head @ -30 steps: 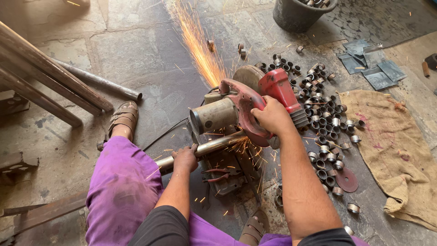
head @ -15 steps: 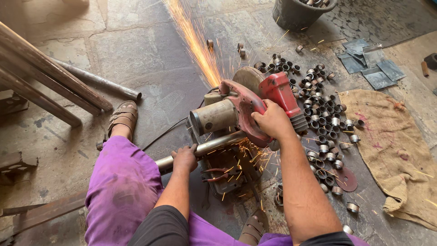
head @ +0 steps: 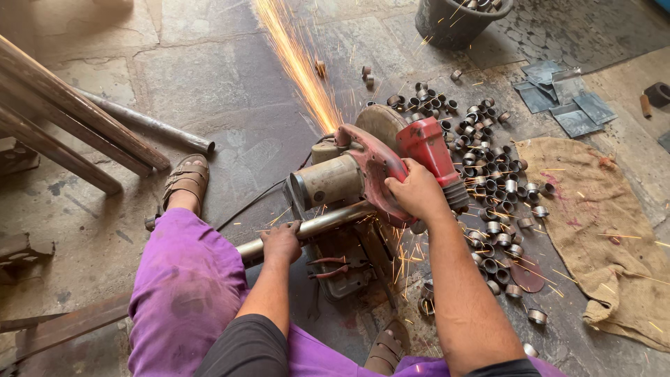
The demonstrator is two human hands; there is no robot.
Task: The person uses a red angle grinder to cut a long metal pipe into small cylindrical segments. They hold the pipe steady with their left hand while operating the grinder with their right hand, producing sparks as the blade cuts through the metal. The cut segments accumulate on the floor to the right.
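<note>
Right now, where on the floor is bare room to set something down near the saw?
Bare stone floor lies between the long pipes and the spark stream. The burlap sack is also mostly bare. It is crowded right of the chop saw, where cut metal rings litter the floor, and around the sandalled foot.

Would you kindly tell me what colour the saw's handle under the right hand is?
Red, seen best in the head view: the right hand grips the saw's handle.

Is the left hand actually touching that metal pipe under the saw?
Touching. The head view shows the left hand wrapped over the pipe, fingers curled around it with no gap, just left of the chop saw.
</note>
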